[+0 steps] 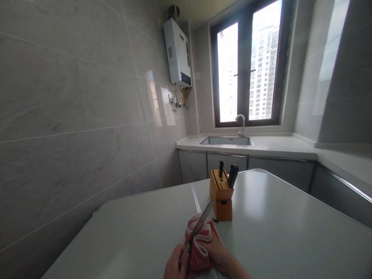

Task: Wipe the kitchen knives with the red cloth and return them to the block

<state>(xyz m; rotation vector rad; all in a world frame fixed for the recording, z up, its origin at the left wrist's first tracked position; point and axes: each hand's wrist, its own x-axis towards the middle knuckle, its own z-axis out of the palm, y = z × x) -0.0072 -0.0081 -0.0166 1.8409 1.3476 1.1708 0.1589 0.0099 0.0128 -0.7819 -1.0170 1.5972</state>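
Note:
Low in the head view, my left hand is closed round the handle of a kitchen knife. Its blade points up and away, toward the knife block. My right hand grips a red and white cloth, which is folded around part of the blade. Some fingers of that hand are hidden by the cloth. Just beyond the blade tip stands a wooden knife block. Two black-handled tools, a small one and a larger one, sit in its slots; other slots are bare.
The pale table has a metal seam running across it. Behind it are a white counter, a sink and a faucet under a window. A tiled wall rises on the left, with a water heater at the corner.

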